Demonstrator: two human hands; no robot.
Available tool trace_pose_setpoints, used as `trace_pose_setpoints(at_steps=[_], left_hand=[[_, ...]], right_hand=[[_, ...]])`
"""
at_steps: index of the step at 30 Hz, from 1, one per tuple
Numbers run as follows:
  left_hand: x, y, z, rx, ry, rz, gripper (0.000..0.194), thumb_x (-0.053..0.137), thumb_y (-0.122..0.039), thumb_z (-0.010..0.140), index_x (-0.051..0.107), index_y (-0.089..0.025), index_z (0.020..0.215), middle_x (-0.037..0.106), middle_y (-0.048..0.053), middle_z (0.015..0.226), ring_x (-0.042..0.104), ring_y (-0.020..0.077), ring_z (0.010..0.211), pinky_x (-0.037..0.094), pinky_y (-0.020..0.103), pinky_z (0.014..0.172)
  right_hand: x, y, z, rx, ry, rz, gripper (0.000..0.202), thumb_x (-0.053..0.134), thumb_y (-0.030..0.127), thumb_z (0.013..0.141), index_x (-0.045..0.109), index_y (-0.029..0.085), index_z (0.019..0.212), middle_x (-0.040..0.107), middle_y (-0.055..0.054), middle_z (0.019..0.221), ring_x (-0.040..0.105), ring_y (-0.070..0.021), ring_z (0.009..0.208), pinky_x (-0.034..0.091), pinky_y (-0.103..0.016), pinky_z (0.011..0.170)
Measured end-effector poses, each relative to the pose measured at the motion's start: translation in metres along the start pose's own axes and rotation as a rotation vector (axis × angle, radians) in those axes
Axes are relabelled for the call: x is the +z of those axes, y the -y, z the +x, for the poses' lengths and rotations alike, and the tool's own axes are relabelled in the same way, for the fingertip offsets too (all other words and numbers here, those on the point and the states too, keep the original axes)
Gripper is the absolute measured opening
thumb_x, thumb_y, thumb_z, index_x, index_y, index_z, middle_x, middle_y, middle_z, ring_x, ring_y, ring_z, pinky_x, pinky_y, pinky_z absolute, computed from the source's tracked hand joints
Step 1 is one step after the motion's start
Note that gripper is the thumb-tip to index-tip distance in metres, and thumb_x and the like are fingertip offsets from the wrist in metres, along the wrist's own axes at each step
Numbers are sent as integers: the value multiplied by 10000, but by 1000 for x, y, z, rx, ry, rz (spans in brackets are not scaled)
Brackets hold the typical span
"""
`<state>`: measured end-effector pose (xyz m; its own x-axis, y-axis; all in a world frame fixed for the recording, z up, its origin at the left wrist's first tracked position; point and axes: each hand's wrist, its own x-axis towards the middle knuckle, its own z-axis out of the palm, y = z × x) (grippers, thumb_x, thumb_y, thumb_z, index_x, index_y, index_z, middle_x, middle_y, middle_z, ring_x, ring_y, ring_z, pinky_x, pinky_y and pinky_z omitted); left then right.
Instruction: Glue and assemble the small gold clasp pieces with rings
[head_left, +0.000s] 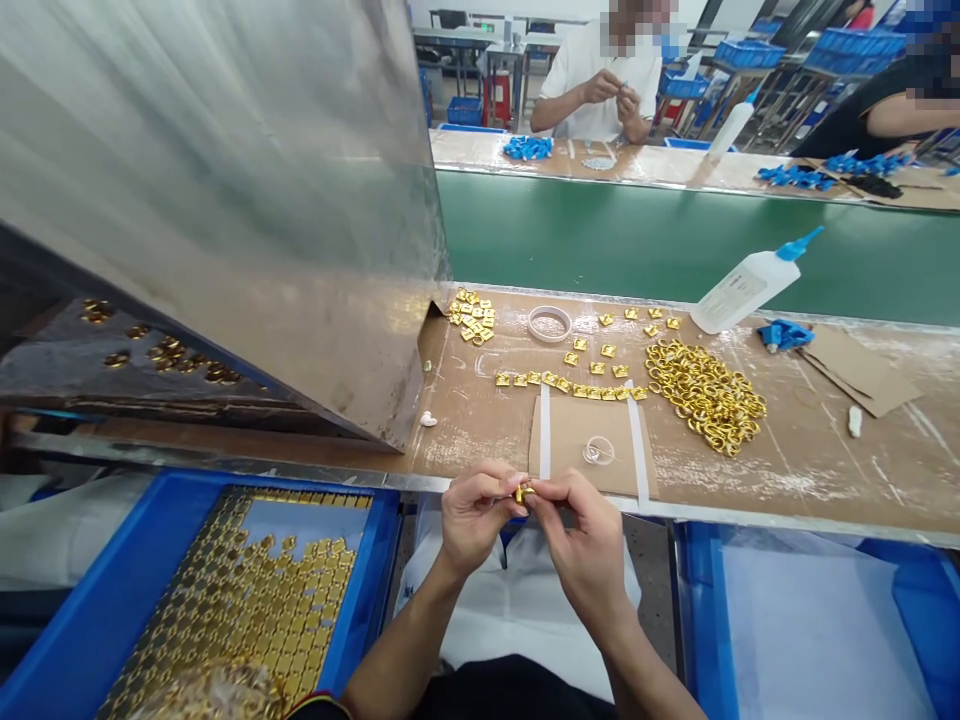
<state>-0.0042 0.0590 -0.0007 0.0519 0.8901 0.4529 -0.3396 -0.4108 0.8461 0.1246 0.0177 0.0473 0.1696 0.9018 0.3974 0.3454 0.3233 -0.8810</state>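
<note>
My left hand (474, 512) and my right hand (583, 528) meet at the front edge of the bench, each pinching a small gold metal piece (523, 493). Its exact shape is partly hidden by my fingertips, and a bit of blue shows at the left ones. Just beyond them lies a cardboard pad (559, 455) with white tape strips and a small clear ring (599, 451) on it. Behind the pad runs a row of flat gold pieces (583, 391). To its right is a heap of gold rings (709, 395).
A slanted metal panel (300, 200) rises at left. A tape roll (550, 323), a tilted glue bottle (746, 290) and more gold pieces (472, 317) lie on the bench. Blue trays (382, 540) flank me, the left one holding gold parts. A co-worker (570, 80) sits across the green belt (585, 235).
</note>
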Motion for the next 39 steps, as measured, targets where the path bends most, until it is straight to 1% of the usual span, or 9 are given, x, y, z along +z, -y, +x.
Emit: trace_pose_setpoints(at_steps=[6,9,14,18,25,30,33,36,39], left_hand=[[3,3,2,-58,-46,-171,205,886,-307,743,738,-213,849,688,-2,753,682,106,691,544,182,622],[3,5,1,-108,-19,-237,280,895,-370,721,689,-200,805,633,-23,710,631,87,632,496,162,580],[-3,1,4,-166,19,-250,396,908,-452,674,635,-175,747,599,-23,792,550,50,594,433,145,545],[-8,-1,4,-202,53,-197,466,905,-508,647,605,-151,657,572,-10,785,547,71,645,444,167,590],[-11,1,-1,-234,20,-183,536,886,-585,631,566,-156,608,524,-16,738,534,99,664,443,206,619],[-6,-6,-1,-307,-4,-297,611,910,-583,591,477,-153,560,455,-27,709,456,92,637,417,207,598],[-2,-12,-1,-352,-19,-388,660,917,-575,586,410,-153,551,392,-39,679,405,89,612,400,204,571],[3,-18,-2,-420,-38,-443,692,918,-565,589,364,-151,560,356,-43,673,386,87,610,390,202,560],[5,-24,-4,-487,-72,-453,739,894,-627,583,326,-155,572,329,-44,682,361,86,614,393,206,565]], right_hand=[[2,7,4,-16,6,68,122,665,119,953,726,204,888,672,-37,841,662,-169,743,551,-249,634],[2,9,7,-13,33,67,121,678,148,959,767,214,912,649,-29,819,646,-161,715,544,-246,617],[1,8,10,-38,96,73,126,681,216,984,795,226,931,633,-20,781,622,-155,680,526,-246,595],[3,6,8,-45,118,84,156,660,260,1006,806,230,962,631,-33,788,621,-161,676,547,-265,615],[10,6,-2,-68,111,134,221,590,177,1025,785,240,1109,636,-39,833,627,-159,714,559,-260,649],[16,11,-7,-45,118,158,273,544,118,1016,743,232,1164,623,-43,880,627,-166,768,549,-262,683],[18,15,-8,-24,128,168,246,548,111,1009,717,220,1152,639,-43,905,634,-166,785,545,-254,689],[20,18,-9,-29,88,167,178,581,122,999,702,215,1091,670,-39,888,642,-169,764,550,-252,673],[21,20,-10,-46,51,158,132,602,137,1002,702,219,1031,699,-39,865,659,-172,740,562,-259,664]])
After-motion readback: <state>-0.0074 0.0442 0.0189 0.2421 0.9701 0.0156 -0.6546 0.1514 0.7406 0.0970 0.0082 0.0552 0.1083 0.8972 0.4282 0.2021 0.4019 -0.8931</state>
